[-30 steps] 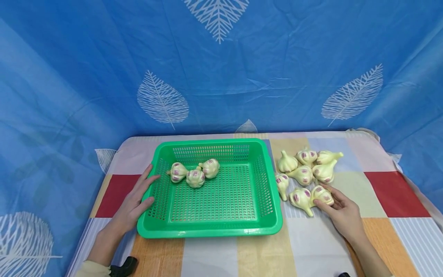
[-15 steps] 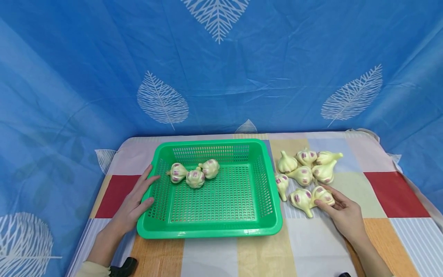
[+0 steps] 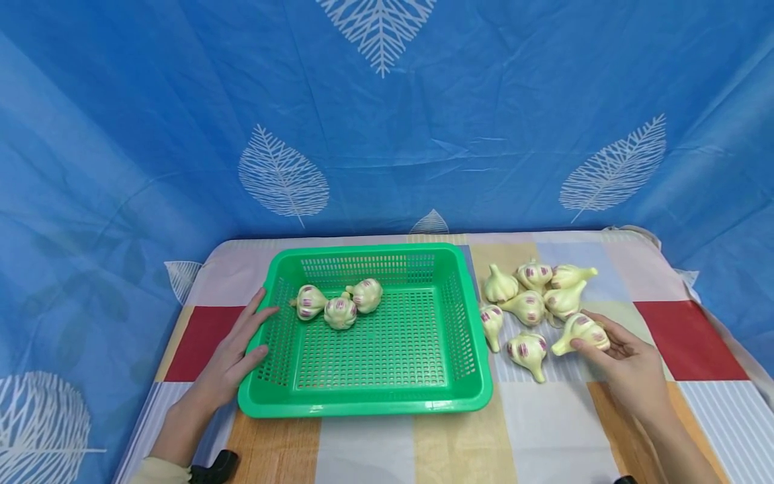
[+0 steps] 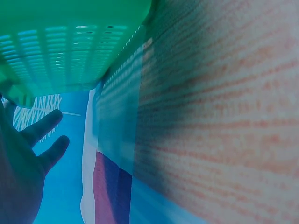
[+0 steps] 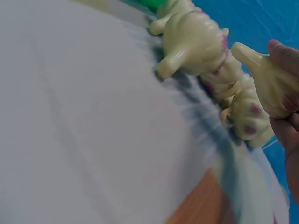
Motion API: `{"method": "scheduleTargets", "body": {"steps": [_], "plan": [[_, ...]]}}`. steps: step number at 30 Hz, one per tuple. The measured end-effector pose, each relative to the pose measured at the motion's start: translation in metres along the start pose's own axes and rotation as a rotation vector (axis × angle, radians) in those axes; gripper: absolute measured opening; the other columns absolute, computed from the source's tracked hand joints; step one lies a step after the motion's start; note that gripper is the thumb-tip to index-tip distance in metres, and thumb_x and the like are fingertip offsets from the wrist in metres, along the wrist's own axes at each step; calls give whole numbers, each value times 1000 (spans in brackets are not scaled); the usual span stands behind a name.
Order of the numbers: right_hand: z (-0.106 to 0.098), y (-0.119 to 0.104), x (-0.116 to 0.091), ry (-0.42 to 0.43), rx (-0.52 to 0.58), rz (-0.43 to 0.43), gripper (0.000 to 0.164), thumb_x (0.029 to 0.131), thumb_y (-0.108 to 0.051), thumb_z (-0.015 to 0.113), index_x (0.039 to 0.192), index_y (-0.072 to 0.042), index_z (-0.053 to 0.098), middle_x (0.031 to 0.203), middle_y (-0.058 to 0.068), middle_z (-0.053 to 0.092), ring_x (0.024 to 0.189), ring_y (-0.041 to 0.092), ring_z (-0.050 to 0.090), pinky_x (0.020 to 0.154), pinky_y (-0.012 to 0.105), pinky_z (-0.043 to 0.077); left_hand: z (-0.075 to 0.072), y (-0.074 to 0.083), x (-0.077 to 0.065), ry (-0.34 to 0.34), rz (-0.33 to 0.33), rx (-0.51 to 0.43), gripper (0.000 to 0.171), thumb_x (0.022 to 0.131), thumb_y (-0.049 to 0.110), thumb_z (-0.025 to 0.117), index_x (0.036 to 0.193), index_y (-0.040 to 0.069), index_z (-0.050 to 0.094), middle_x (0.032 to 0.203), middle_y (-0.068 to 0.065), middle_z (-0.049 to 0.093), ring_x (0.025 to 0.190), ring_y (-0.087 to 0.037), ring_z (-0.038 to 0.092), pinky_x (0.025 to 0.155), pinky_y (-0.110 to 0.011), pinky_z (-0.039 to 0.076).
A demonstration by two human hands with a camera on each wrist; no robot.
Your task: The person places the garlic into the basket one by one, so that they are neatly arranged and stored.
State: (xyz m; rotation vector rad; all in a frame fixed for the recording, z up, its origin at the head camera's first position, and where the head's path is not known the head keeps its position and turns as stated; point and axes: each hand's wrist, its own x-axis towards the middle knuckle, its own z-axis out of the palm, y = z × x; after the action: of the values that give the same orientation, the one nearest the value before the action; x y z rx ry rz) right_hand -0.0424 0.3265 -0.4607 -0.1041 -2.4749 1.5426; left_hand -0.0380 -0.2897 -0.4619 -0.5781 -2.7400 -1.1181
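Note:
My right hand (image 3: 635,373) pinches a garlic bulb (image 3: 580,334) between thumb and fingers at the right of the table. In the right wrist view this held bulb (image 5: 268,84) hangs with its stem pointing left, above the other bulbs. Nearest to it lies a single garlic bulb (image 3: 528,351), stem toward the front. On the left, my left hand (image 3: 226,366) rests at the left rim of a green plastic basket (image 3: 363,408), its fingers spread and mostly straight. Three garlic bulbs (image 3: 340,312) lie inside the basket, toward its back left.
Several more garlic bulbs (image 3: 529,308) are clustered behind the held one, and another (image 3: 492,327) sits close to the basket's right wall. A checked cloth (image 3: 459,447) covers the table. Blue leaf-patterned curtains (image 3: 459,134) hang behind and at the sides.
My right hand has drawn its garlic bulb rightward, away from the neighbouring bulb it overlapped before, and the bulb's stem now shows. The left hand and basket stay in place.

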Motion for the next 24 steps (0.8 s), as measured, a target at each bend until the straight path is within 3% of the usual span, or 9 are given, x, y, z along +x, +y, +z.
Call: {"method": "scheduleTargets", "body": {"steps": [5, 11, 17, 24], "plan": [[-8, -17, 5, -9, -82, -30, 54, 86, -4, 80, 137, 1, 61, 113, -24, 65, 82, -5, 64, 65, 12, 51, 0, 0, 0, -3, -5, -9, 66, 93, 13, 58, 156, 12, 37, 169, -2, 12, 150, -11, 16, 97, -51, 47], [-16, -36, 11, -14, -85, -1, 57, 88, -7, 79, 139, 3, 58, 113, -26, 62, 86, -6, 65, 68, 11, 52, 0, -1, 0, -8, -5, -11, 66, 93, 13, 57, 156, 12, 36, 169, -2, 11, 150, -12, 15, 96, -59, 45], [-16, -50, 16, -48, -81, -21, 55, 89, -8, 78, 140, -2, 59, 112, -28, 63, 85, -6, 65, 67, 11, 51, -1, -1, 0, -6, -9, 3, 67, 93, 13, 58, 156, 13, 36, 169, -2, 12, 150, -11, 16, 97, -48, 47], [-9, -57, 19, -111, -110, -64, 55, 89, -10, 79, 140, -6, 60, 111, -26, 64, 70, 3, 59, 56, 17, 48, -1, 0, 1, -7, -6, 1, 67, 93, 13, 59, 156, 13, 36, 168, -2, 12, 150, -11, 16, 98, -44, 46]]}}
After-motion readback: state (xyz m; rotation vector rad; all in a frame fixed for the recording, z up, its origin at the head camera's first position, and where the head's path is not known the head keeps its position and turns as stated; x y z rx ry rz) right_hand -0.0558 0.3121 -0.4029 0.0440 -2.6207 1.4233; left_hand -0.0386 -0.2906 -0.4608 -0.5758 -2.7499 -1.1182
